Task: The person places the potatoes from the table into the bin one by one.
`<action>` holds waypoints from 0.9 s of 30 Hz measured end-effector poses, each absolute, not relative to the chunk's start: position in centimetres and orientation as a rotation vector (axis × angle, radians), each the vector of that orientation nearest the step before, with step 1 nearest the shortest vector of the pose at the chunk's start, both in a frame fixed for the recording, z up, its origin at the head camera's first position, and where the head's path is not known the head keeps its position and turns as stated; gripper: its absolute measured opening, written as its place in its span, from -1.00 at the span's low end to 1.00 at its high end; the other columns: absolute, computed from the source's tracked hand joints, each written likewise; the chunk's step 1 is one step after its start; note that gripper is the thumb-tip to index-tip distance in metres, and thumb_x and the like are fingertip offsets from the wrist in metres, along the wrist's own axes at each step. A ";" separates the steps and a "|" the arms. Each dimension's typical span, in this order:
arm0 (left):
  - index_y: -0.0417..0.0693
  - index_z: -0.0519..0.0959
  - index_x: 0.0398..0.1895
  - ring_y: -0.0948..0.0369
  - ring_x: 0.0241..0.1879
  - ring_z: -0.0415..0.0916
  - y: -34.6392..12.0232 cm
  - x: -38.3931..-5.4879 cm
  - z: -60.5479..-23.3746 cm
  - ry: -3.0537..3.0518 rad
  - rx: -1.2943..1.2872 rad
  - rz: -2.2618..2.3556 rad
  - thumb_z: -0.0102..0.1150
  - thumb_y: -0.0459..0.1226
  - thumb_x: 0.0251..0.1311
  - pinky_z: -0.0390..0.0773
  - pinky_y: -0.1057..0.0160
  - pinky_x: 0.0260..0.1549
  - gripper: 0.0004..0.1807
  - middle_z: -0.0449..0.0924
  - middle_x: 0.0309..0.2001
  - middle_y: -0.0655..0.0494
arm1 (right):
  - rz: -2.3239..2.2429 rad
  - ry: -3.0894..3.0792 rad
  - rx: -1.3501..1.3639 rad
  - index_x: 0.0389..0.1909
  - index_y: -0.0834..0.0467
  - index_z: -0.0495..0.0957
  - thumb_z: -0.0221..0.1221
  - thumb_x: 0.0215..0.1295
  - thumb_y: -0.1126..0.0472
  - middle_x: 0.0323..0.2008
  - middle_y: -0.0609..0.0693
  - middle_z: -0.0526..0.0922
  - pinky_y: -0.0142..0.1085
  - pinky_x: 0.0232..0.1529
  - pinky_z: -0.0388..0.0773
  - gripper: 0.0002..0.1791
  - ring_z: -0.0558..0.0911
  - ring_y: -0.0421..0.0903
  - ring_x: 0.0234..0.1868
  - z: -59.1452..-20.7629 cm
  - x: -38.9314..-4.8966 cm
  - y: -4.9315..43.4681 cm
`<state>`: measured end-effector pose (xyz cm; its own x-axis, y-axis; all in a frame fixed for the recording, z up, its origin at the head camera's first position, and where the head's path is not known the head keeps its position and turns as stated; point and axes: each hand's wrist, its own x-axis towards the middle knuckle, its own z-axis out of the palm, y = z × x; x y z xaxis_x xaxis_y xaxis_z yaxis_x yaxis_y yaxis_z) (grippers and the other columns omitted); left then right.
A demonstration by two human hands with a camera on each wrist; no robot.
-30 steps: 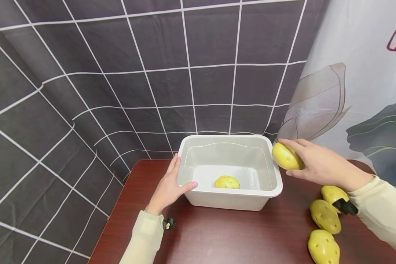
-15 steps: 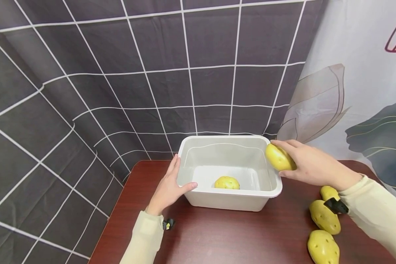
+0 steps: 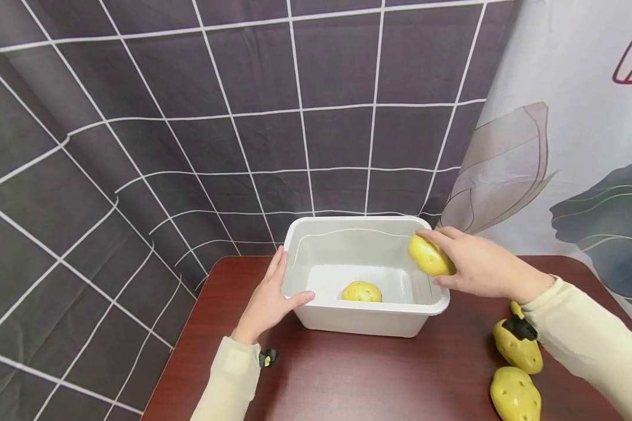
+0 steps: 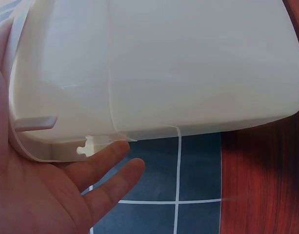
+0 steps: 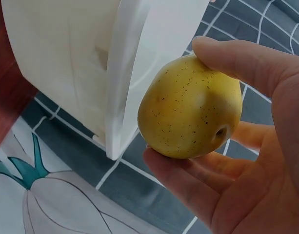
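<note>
Over the right end of the white tub (image 3: 358, 321), the right hand (image 3: 479, 263) holds a yellow potato (image 3: 429, 255) that has just travelled leftward from outside the rim to a place above the tub's inside. My judgement is that the sideways carry is nearly done, while the setting down is not: the potato is clear of the floor of the tub, and whether it dips below rim level I cannot tell. Another potato (image 3: 361, 290), lying in the tub by the near wall, has not moved. The right forearm slants in from the lower right, hand roughly level, with the thumb on the near side and the fingers on the far side, gripping the potato between them. The left hand (image 3: 271, 297) keeps its place at the tub's left end, thumb across the near rim, fingers loosely extended along the outside, not curled round anything. Beneath the right sleeve (image 3: 584, 339), more potatoes (image 3: 516, 394) lie on the table (image 3: 337, 380), one mostly hidden.
</note>
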<state>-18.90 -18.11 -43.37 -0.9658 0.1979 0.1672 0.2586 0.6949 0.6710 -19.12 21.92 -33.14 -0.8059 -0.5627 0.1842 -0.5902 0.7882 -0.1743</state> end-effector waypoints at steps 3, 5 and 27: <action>-0.12 -0.04 0.61 0.04 0.53 0.04 -18.1 -18.8 -43.3 -2.808 -0.388 -1.135 0.38 0.26 0.05 0.23 -0.14 0.36 0.23 -0.20 0.63 0.17 | 0.348 -2.853 0.937 0.41 0.20 0.33 0.49 -0.01 0.11 0.03 0.13 0.55 -0.04 -0.25 0.58 -0.07 0.59 -0.06 -0.26 -33.2 -19.1 21.6; -0.11 -0.04 0.61 0.04 0.52 0.04 -18.1 -18.9 -43.3 -2.810 -0.386 -1.132 0.38 0.26 0.05 0.23 -0.13 0.36 0.23 -0.20 0.63 0.17 | 0.351 -2.850 0.941 0.40 0.20 0.33 0.50 -0.02 0.11 0.03 0.12 0.55 -0.04 -0.26 0.58 -0.08 0.59 -0.07 -0.26 -33.3 -19.1 21.5; -0.08 -0.06 0.62 0.08 0.53 0.03 -18.2 -19.0 -43.4 -2.837 -0.374 -1.121 0.35 0.28 0.07 0.21 -0.10 0.38 0.22 -0.22 0.63 0.24 | 0.392 -2.881 0.987 0.40 0.17 0.35 0.50 -0.02 0.12 0.07 0.10 0.56 -0.05 -0.19 0.58 -0.08 0.60 -0.08 -0.23 -34.4 -18.9 20.4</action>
